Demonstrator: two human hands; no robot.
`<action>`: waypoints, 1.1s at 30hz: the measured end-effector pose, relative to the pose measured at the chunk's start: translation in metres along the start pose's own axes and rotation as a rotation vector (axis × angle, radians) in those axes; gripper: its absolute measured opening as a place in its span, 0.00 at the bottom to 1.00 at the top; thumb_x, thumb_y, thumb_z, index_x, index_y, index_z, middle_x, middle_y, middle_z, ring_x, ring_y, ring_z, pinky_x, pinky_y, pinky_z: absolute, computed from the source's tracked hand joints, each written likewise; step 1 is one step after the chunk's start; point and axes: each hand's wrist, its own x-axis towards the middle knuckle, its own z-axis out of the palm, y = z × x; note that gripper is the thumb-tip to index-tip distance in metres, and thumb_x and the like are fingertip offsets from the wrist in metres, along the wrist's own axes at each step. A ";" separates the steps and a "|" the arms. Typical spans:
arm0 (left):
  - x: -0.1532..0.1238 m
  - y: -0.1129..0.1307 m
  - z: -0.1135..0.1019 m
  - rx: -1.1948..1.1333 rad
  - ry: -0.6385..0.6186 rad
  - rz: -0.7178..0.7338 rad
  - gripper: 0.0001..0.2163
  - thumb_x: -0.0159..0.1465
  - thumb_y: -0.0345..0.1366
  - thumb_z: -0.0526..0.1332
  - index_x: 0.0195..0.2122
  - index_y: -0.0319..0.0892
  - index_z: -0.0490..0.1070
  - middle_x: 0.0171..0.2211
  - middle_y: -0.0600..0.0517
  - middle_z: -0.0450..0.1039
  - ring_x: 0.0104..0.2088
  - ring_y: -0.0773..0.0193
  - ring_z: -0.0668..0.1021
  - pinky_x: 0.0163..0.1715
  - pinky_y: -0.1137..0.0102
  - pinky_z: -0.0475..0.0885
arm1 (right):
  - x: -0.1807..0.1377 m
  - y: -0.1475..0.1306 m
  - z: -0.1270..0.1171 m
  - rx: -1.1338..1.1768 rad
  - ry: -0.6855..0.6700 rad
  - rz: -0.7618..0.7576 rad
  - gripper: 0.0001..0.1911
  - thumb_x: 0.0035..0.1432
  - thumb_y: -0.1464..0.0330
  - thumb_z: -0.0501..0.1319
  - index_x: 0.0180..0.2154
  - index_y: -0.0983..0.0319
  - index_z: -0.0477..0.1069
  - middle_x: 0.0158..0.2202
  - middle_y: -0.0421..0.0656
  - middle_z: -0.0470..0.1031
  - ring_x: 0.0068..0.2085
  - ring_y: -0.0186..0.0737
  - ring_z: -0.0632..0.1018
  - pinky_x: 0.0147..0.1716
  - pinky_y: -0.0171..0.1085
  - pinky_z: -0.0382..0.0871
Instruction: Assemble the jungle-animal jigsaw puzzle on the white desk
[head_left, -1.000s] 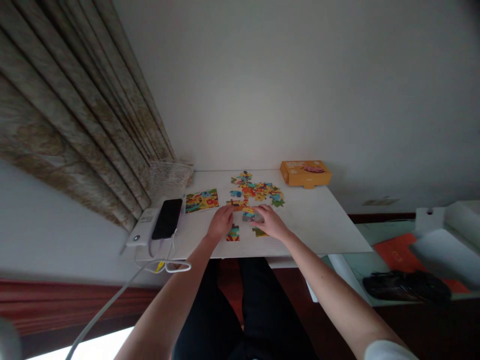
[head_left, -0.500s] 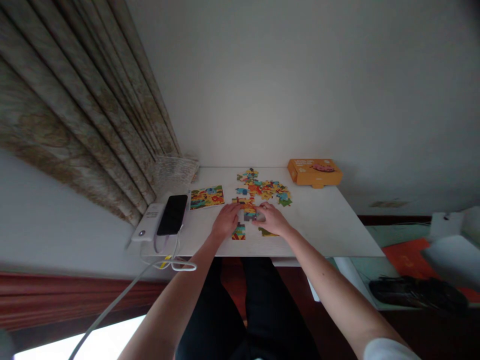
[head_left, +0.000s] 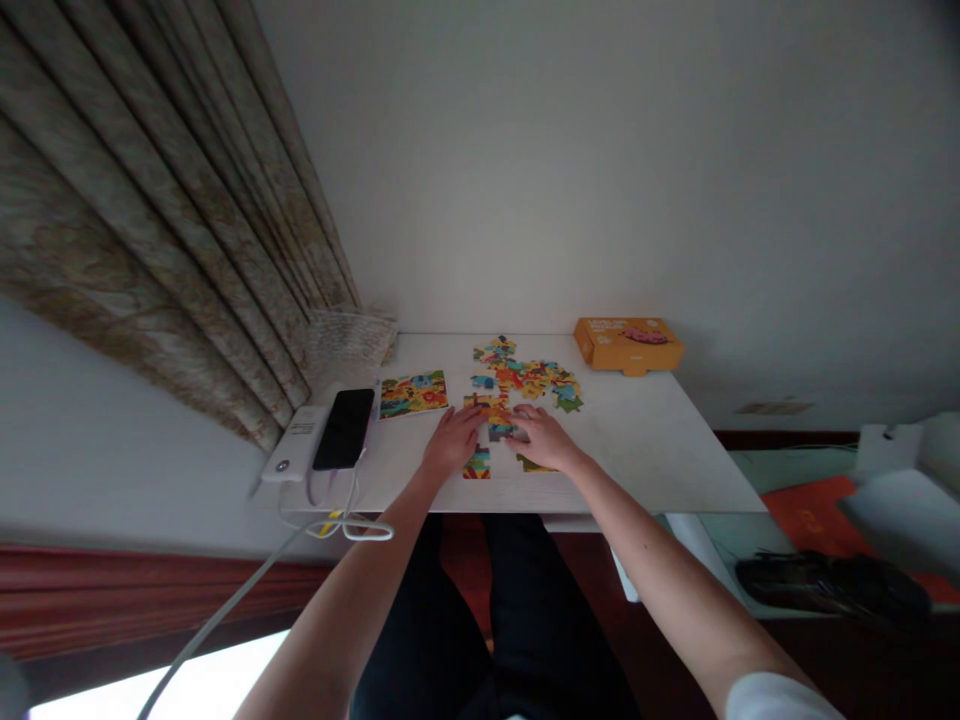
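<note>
Hands at a jigsaw, centre of the frame; over the last half second the change is slight: the right hand point(head_left: 541, 438) appears to have drawn in a little toward the left hand point(head_left: 453, 440), while the pile point(head_left: 529, 378), the card point(head_left: 414, 396) and the box point(head_left: 630, 346) keep their places on the bench point(head_left: 645, 455); this reads as a fine adjustment at one spot, with no fresh piece brought in.

The block point(head_left: 499, 430), a small group of pieces, lies flat at the centre of the frame between the hands; its edges are partly covered, so whether every joint is seated cannot be told.

Left hand: fingers loosely bent, the tips at the block's left side; right hand: fingers spread and curved over its right side, the thumb lower and apart from them; both seem to touch the block, neither is clenched, and whether either one pinches it cannot be told.

Below the block lie two separate pieces, a multicoloured piece point(head_left: 477, 465) beside the left hand and a green piece point(head_left: 534, 465) under or just beside the right; a blue piece point(head_left: 484, 382) lies above, near the pile.
</note>
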 end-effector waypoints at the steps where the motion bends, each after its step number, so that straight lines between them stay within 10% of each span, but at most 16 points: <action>1: 0.000 0.000 0.000 0.003 -0.001 0.001 0.26 0.66 0.24 0.51 0.63 0.48 0.70 0.66 0.49 0.68 0.67 0.59 0.67 0.71 0.51 0.52 | 0.000 0.000 0.000 0.001 -0.004 0.002 0.24 0.63 0.61 0.66 0.59 0.55 0.74 0.60 0.52 0.72 0.57 0.54 0.75 0.57 0.51 0.68; 16: 0.000 0.007 -0.004 0.100 -0.030 0.003 0.21 0.71 0.31 0.52 0.62 0.50 0.70 0.67 0.49 0.67 0.68 0.59 0.66 0.72 0.49 0.49 | -0.004 -0.008 -0.004 -0.057 -0.027 0.039 0.25 0.65 0.60 0.64 0.62 0.55 0.72 0.62 0.50 0.71 0.56 0.53 0.74 0.57 0.50 0.68; 33: 0.001 0.006 -0.001 0.185 -0.069 0.046 0.22 0.74 0.38 0.48 0.67 0.50 0.64 0.71 0.50 0.59 0.72 0.56 0.59 0.71 0.43 0.45 | 0.013 0.066 -0.011 0.087 0.393 0.191 0.11 0.60 0.70 0.64 0.46 0.59 0.78 0.49 0.49 0.79 0.52 0.50 0.77 0.57 0.50 0.69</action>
